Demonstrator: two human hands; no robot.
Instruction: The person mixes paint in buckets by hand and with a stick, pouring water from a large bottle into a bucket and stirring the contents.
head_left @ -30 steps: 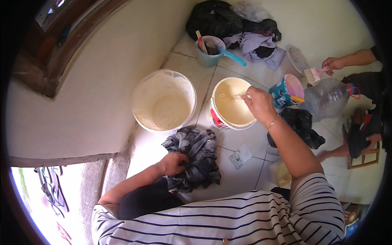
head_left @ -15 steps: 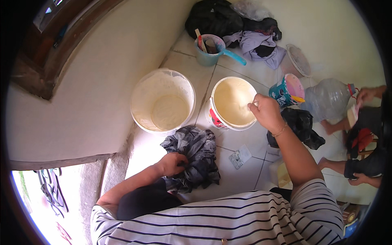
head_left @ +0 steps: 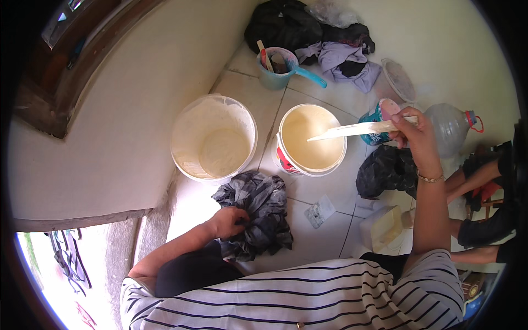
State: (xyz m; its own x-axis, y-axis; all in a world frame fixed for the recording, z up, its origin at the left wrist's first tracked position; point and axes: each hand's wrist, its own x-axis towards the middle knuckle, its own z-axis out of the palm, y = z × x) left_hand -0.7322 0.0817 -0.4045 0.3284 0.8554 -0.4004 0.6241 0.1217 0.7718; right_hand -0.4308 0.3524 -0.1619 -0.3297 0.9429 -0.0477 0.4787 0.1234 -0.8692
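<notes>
My right hand (head_left: 415, 132) is closed around one end of a flat, pale wooden stir stick (head_left: 352, 130). The stick lies nearly level above a white bucket of cream paint (head_left: 309, 165), and its narrow tip is over the bucket's opening. My left hand (head_left: 230, 221), fingers curled, grips a crumpled black plastic bag (head_left: 264, 203) on the floor. Left of the paint bucket stands a larger whitish bucket (head_left: 184, 132), its inside coated with cream residue.
At the back are a blue dipper (head_left: 273, 80) with sticks inside, and cloths (head_left: 352, 60). To the right stand a teal paint can (head_left: 373, 116), a clear water jug (head_left: 445, 129), another black bag (head_left: 385, 171) and a tub (head_left: 379, 228). Another person's legs (head_left: 476, 179) are at the right edge.
My right hand has risen and moved right, lifting the stir stick out of the paint bucket into view. My left hand stays on the black bag. The other person's hands have left view.
</notes>
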